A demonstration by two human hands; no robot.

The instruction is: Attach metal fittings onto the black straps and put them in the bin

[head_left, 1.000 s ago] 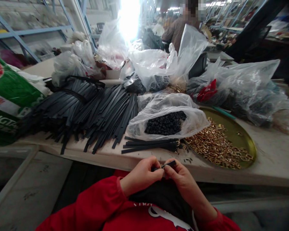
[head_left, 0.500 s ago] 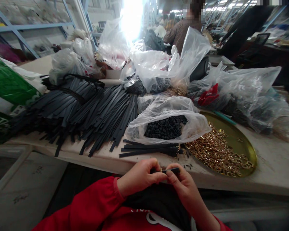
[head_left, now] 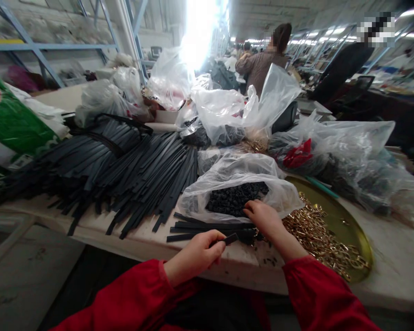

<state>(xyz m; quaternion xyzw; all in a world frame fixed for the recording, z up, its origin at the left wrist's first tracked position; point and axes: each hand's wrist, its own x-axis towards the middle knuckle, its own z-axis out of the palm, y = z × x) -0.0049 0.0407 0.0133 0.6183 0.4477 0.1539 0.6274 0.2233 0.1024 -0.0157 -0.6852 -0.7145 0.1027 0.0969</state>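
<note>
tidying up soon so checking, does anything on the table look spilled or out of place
Yes, slightly: a few small dark bits lie scattered on the table near its front edge, outside the open plastic bag and the gold tray. Nothing else clearly stands out.

Grips black strap (head_left: 232,239) in left hand (head_left: 198,252); holds right hand (head_left: 265,221) at small black pieces (head_left: 229,197) in open plastic bag (head_left: 239,165), beside gold tray (head_left: 360,236).

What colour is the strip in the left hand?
The strip is black, clearest in the head view.
</note>
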